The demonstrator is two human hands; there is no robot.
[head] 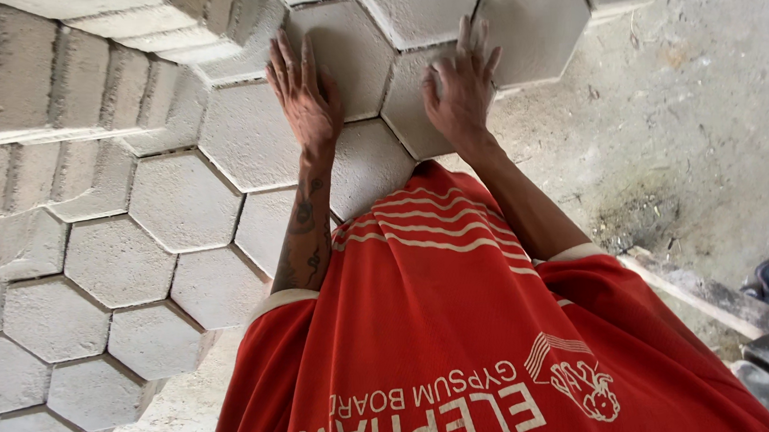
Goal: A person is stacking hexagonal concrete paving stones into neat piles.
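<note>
Both hands lie flat on the laid hexagonal paving blocks, fingers spread wide and holding nothing: the left hand (304, 96) on one grey block (348, 54), the right hand (461, 87) on the neighbouring block (414, 116). They seem to be pressing these level; next comes steady, even downward pressure under the fingers.

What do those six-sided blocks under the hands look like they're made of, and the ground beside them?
Hexagonal blocks: likely cast concrete, pale grey with a rough, grainy, matte face. The left hand and right hand rest flat on them. Ground: probably bare cement, grey, stained and uneven.
</note>
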